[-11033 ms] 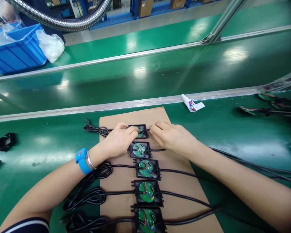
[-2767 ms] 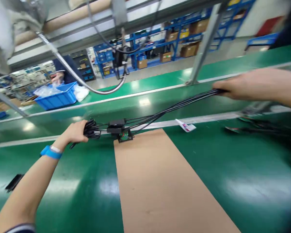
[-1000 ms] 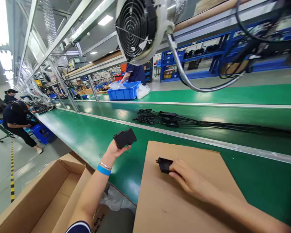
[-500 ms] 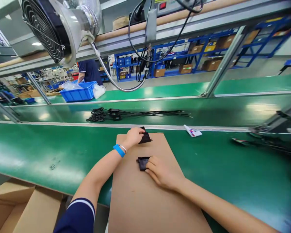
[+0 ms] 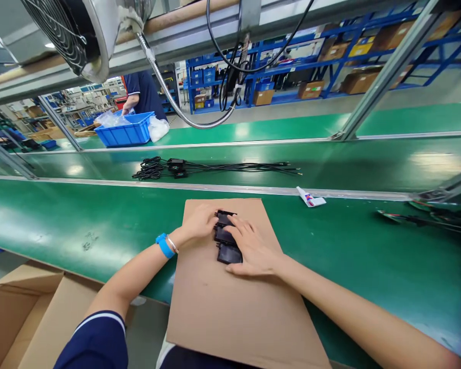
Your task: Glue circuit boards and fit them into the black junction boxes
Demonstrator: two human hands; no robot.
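A: First entry, far left?
B: Open cardboard box [image 5: 23, 318], below the belt edge, with no legible print. Behind it is a blue bin [image 5: 125, 130] on the far belt.
A: Next.
B: Bundle of black cables [image 5: 176, 168], middle belt, well apart from both hands.
A: The hands?
B: Left hand [image 5: 197, 223], blue wristband [image 5: 162, 245], fingers curled together against the left edge of the farthest of three black housings [image 5: 225, 241]. Whether it is pinching or only touching, I cannot tell. The housings lie in a row, seemingly touching, on the cardboard sheet [image 5: 234, 307]. Right hand [image 5: 253, 251]: fingers spread flat over the middle housing, thumb beside the nearest one.
A: Further right?
B: Glue tube [image 5: 309, 197], lying at the belt rail. Red-and-blue label, wording too small to read.
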